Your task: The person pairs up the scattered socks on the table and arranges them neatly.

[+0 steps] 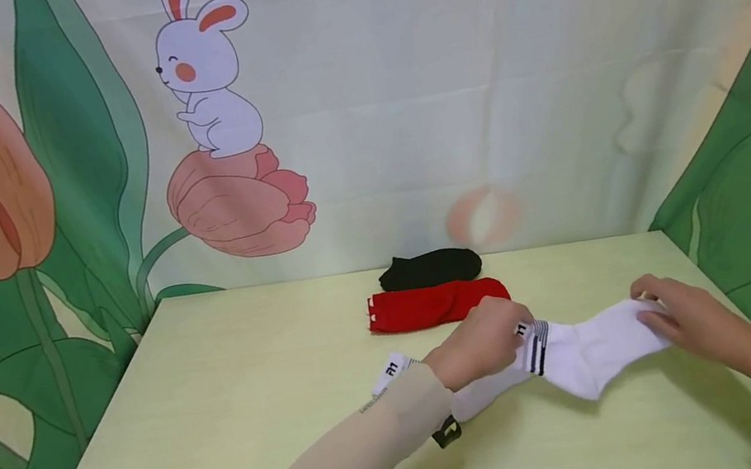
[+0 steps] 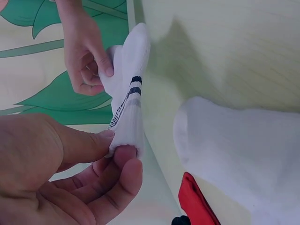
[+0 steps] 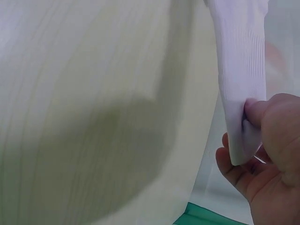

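Note:
A white sock (image 1: pixel 578 354) with black stripes at its cuff is stretched sideways above the table, held at both ends. My left hand (image 1: pixel 487 336) pinches the cuff between thumb and fingers, plain in the left wrist view, where the striped sock (image 2: pixel 129 108) hangs from it. At the toe end, my right hand (image 1: pixel 688 318) pinches the fabric; the right wrist view shows its thumb pressed into the sock (image 3: pixel 241 65). A second white sock (image 1: pixel 483 396) lies on the table, partly hidden under my left forearm.
Behind my left hand lies a red pair of socks (image 1: pixel 418 307), with a black sock (image 1: pixel 430 268) just beyond it. The pale table (image 1: pixel 223 395) ends at a printed curtain (image 1: pixel 382 99) with a rabbit and tulips.

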